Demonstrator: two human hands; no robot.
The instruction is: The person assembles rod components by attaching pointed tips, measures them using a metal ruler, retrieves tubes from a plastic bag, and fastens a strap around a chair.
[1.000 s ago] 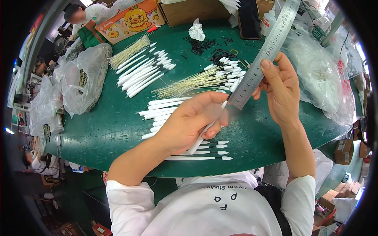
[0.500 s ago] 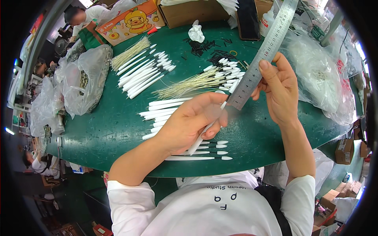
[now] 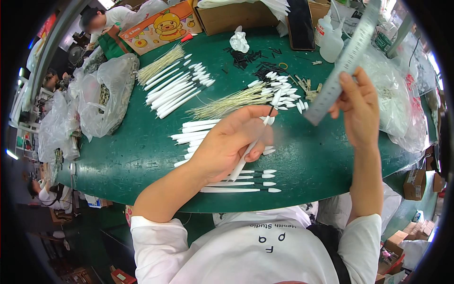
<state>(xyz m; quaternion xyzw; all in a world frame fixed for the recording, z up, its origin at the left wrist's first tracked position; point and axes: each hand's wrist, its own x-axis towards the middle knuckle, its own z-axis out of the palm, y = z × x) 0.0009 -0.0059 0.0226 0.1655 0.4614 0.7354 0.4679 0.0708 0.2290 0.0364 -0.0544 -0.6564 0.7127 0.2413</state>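
Observation:
My left hand (image 3: 222,144) is closed on a slim white tapered rod (image 3: 242,162), held tilted over the table's middle. A thin black sleeve joins its upper end to a pointed white tip (image 3: 275,99). In my right hand (image 3: 362,111) a steel ruler (image 3: 338,84) slants up to the right, slightly blurred, its lower end apart from the rod. Under my left forearm and hand lie white rods (image 3: 196,128), partly covered. Nearer me, several finished-looking rods with black joints and white tips (image 3: 236,190) lie in a row.
Beyond my hands are a bundle of pale thin stems with white tips (image 3: 231,102), small black tubes (image 3: 243,57) and another rod pile (image 3: 172,97). A phone (image 3: 301,26), a squeeze bottle (image 3: 332,45), a printed box (image 3: 158,28) and plastic bags (image 3: 106,90) stand around the green table (image 3: 118,163).
The ruler in my right hand has moved right, away from the rod that it was held against. My left hand keeps its hold on the rod, nearly in place.

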